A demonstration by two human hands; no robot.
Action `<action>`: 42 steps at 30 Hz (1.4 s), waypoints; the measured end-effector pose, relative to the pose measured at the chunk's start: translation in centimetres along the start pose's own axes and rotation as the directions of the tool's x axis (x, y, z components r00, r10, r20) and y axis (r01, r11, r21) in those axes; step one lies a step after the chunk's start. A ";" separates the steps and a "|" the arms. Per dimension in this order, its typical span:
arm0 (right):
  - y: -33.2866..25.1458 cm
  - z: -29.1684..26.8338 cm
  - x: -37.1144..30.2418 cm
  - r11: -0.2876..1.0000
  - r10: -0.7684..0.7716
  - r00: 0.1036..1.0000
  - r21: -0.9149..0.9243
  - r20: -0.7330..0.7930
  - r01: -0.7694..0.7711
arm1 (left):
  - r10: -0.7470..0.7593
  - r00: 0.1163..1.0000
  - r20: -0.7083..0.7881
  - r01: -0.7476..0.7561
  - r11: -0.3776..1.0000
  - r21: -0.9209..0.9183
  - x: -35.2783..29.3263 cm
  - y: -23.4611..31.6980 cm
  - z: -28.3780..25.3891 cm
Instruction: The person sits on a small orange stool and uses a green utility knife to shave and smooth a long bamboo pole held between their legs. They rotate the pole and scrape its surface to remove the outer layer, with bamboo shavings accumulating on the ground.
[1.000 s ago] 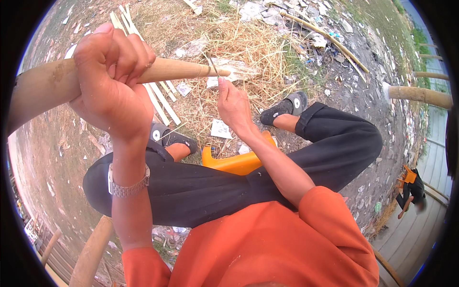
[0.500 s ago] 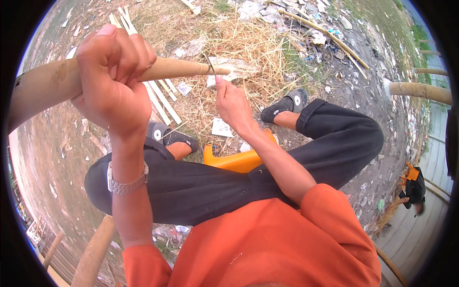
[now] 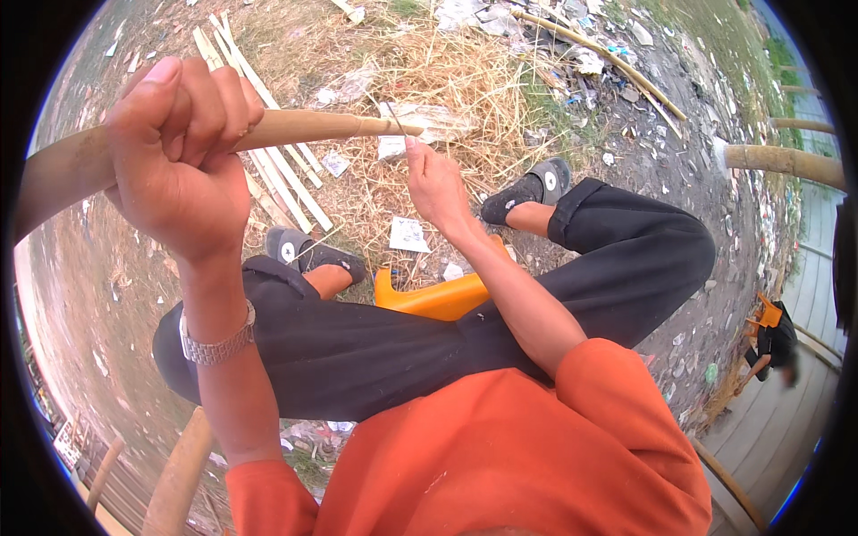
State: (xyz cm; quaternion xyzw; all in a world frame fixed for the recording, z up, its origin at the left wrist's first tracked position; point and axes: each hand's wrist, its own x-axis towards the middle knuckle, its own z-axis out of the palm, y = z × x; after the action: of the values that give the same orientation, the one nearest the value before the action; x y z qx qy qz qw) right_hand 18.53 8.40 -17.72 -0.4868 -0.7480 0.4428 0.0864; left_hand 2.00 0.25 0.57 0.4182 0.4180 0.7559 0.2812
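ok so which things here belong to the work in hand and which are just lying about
Part of the work:
tan pole, gripped by the left hand
thin dark tool, in the right hand

Apparently just lying about:
white paper
straw
long pole
pale strips (though these may belong)

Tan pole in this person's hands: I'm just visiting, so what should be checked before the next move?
1. Left hand has a firm-looking grip: ok, its fingers are curled around the tan pole.
2. Thin dark tool meets the pole: ok, it crosses near the narrow end, at the right hand.
3. Left fingers away from the tool: ok, bare pole lies between them.
4. Right fingertips clear of any sharp edge: cannot tell, too small.
5. Thick end supported: cannot tell, it runs out of view.
6. Ground free of clutter: not ok, straw and pale strips lie there.
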 end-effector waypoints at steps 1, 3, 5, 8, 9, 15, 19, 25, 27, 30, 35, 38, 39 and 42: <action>-1.0 -0.3 -0.2 0.999 -0.024 1.000 0.034 0.016 0.023 | -0.010 0.999 0.047 0.011 1.000 -0.025 0.1 0.0 -0.5; -2.1 -0.6 -0.2 0.998 -0.043 0.998 0.042 0.040 0.041 | 0.002 0.981 0.192 0.013 0.997 -0.076 0.4 -0.1 -2.0; -2.1 -0.5 -0.3 0.998 -0.059 0.997 0.017 0.055 0.058 | -0.007 0.965 0.262 0.027 0.997 -0.073 0.3 0.2 -2.8; -1.1 -0.3 -0.4 0.996 -0.071 0.997 -0.059 0.036 0.073 | -0.051 0.954 0.295 0.064 0.997 -0.034 -0.1 0.7 -2.8; -0.6 0.1 -0.4 0.995 -0.069 0.997 -0.071 0.016 0.070 | -0.062 0.952 0.300 0.077 0.996 -0.039 -0.2 0.7 -2.9; -1.9 -0.7 -1.0 0.996 -0.047 0.998 -0.074 0.039 0.050 | -0.026 0.943 0.332 0.044 0.998 -0.047 0.3 0.6 -3.1; 0.4 0.6 -0.1 0.993 0.034 0.999 -0.109 0.005 -0.033 | -0.061 0.962 0.267 0.077 0.996 -0.048 0.0 0.6 -2.0; -0.5 -0.4 -0.6 0.996 0.039 0.998 -0.076 0.055 -0.035 | -0.053 0.968 0.245 0.069 0.996 -0.060 -0.6 0.7 -1.5; -0.2 0.4 -0.3 0.999 0.013 0.998 -0.040 0.056 -0.010 | -0.052 0.966 0.253 0.069 0.996 -0.059 -0.7 0.6 -1.7; 3.7 2.0 1.3 0.992 0.019 0.999 -0.126 -0.040 -0.024 | -0.028 0.969 0.244 0.049 0.995 -0.083 -0.4 0.4 -1.5; 1.5 1.5 1.1 0.993 0.065 0.998 -0.102 0.021 -0.062 | 0.006 0.991 0.135 0.005 0.997 -0.077 -0.4 0.0 -1.4; 2.0 2.0 1.1 0.991 0.097 0.995 -0.094 0.016 -0.095 | -0.006 0.989 0.146 0.016 0.998 -0.061 -0.8 0.0 -1.2; 3.3 2.5 1.9 0.984 0.139 0.990 -0.115 0.022 -0.135 | -0.010 0.987 0.158 0.020 0.998 -0.060 -0.9 0.0 -1.1; 7.6 2.9 3.0 0.936 0.232 0.973 -0.271 0.000 -0.223 | -0.037 0.984 0.177 0.048 0.997 -0.055 -0.8 0.2 -0.8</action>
State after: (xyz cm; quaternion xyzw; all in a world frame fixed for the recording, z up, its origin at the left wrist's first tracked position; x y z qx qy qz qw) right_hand 20.31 10.13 -25.99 -0.5700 -0.7411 0.3520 -0.0444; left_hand 1.69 -0.78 0.23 0.4657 0.3779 0.7220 0.3451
